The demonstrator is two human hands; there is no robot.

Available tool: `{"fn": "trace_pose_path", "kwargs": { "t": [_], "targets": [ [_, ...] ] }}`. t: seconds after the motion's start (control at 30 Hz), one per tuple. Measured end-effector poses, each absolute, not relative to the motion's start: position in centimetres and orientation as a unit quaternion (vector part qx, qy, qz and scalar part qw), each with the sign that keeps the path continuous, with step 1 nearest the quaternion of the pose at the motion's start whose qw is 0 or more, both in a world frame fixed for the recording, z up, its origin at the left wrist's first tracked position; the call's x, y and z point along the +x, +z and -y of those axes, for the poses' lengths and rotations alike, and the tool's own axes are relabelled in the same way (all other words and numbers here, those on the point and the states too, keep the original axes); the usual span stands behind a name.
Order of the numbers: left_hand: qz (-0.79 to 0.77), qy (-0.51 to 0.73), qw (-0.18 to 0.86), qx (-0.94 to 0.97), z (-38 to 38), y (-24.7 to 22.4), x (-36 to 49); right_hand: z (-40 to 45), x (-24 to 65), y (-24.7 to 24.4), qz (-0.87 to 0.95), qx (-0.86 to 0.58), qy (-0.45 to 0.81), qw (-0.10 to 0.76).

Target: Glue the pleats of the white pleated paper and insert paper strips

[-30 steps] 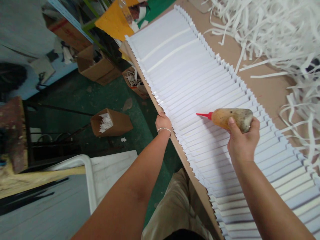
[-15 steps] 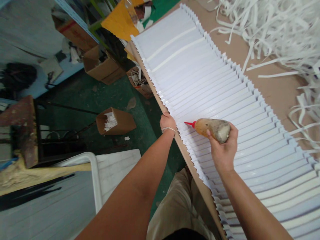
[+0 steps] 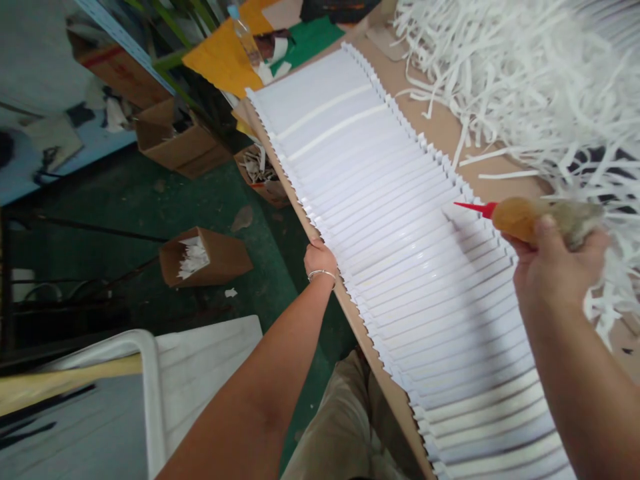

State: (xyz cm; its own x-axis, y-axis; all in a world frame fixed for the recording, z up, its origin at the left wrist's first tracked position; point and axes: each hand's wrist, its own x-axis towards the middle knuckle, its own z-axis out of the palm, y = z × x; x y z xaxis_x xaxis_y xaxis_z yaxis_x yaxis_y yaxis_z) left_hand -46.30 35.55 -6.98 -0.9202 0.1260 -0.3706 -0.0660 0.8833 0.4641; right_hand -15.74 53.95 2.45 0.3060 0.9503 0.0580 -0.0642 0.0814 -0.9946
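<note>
My right hand (image 3: 555,267) is wrapped round a glue bottle (image 3: 520,219) with a long red nozzle and a stained, yellowish-brown body. Its nozzle points left, above the far edge of a long row of overlapping white paper strips (image 3: 370,220). Small glossy spots show on the strips near the middle of the row. At the near edge of the table (image 3: 395,400), my left hand (image 3: 320,260) is closed over the edge beside the strip ends, a bracelet on its wrist. Its fingertips are partly hidden, so whether it also pinches paper I cannot tell.
A heap of loose white paper strips (image 3: 500,73) lies beyond the row. Below on the green floor stand cardboard boxes, one (image 3: 220,257) holding white scraps. A clear plastic bottle (image 3: 245,37) and yellow paper (image 3: 220,63) are at the far end. A white-framed board (image 3: 150,373) is at lower left.
My right hand has carried the glue bottle from the near side across to the far edge of the strips. My left hand keeps its place at the table edge while the view has shifted.
</note>
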Motion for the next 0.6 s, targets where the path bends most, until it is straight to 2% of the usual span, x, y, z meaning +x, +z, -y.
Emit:
{"fn": "trace_pose_path", "kwargs": {
  "t": [0.07,0.13,0.6],
  "targets": [
    [-0.949,0.242,0.201,0.014,-35.6,-6.9,-46.3,-56.7,-15.5,1.7,0.356,-0.513,0.493,0.606],
    [-0.948,0.243,0.202,0.015,-35.6,-6.9,-46.4,-58.5,-15.6,0.8,0.327,-0.514,0.516,0.602],
    [-0.948,0.243,0.205,0.008,-35.5,-6.9,-46.5,-60.7,-18.1,-1.2,0.326,-0.565,0.478,0.589]
  ]
}}
